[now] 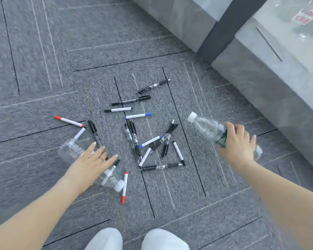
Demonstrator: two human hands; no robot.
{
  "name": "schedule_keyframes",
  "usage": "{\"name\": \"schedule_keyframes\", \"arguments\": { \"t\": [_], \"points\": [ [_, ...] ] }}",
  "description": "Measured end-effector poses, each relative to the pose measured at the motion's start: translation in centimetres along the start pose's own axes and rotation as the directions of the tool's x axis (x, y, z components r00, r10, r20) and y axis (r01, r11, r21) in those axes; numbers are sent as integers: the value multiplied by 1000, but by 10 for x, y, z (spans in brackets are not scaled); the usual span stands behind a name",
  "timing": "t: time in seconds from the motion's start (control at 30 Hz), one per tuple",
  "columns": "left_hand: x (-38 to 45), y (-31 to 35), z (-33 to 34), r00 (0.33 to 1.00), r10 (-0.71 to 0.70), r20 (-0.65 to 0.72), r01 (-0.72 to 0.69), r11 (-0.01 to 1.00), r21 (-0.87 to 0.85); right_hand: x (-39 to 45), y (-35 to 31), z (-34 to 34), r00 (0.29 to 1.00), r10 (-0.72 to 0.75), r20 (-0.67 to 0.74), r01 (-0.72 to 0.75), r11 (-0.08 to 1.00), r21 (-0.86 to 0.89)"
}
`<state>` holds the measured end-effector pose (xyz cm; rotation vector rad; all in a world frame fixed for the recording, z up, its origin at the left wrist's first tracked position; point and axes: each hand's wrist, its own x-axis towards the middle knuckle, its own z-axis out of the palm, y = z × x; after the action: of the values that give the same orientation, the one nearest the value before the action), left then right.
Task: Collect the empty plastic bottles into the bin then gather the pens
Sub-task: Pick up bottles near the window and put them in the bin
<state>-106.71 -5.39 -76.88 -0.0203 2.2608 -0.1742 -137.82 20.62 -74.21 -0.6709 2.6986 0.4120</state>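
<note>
Grey carpet, clear bottles, pens in black, white, red and blue

We see a grey carpet [43,51] striped with thin black and white lines, two clear bottles with white caps, one [209,129] banded dark green, black pens [153,86], white markers capped red [69,121], blue [137,115] or black [118,110], and our white trousers [105,239].
</note>
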Motion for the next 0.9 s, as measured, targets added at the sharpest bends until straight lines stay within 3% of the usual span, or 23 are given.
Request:
{"name": "schedule_keyframes", "arguments": {
  "t": [0.17, 0.23, 0.37, 0.47, 0.57, 0.77, 0.9],
  "points": [
    [-11, 0, -1, 999, -38, -36, 37, 999, -38, -6, -15, -34, 998, -49, -42, 51, 998, 45],
    [-30, -5, -5, 985, -67, -156, 48, 992, -119, -14, -20, -49, 998, -49, -40, 52, 997, 57],
    [-77, -18, -16, 945, -194, -263, 100, 938, -331, -42, -31, -84, 997, -68, -20, 70, 994, 78],
    [-125, -25, -45, 908, -391, -151, 239, 779, -580, -68, -44, -121, 994, -105, -12, 106, 990, 92],
    [-182, -35, -80, 849, -524, -64, 321, 609, -725, -93, -65, -172, 987, -159, -32, 162, 979, 121],
    [-312, -73, -155, 705, -709, 14, 293, 274, -916, -139, -121, -316, 928, -346, -136, 365, 917, 160],
    [-403, -103, -211, 547, -837, 14, 243, 143, -960, -182, -154, -417, 806, -557, -203, 576, 816, 48]
  ]
}}
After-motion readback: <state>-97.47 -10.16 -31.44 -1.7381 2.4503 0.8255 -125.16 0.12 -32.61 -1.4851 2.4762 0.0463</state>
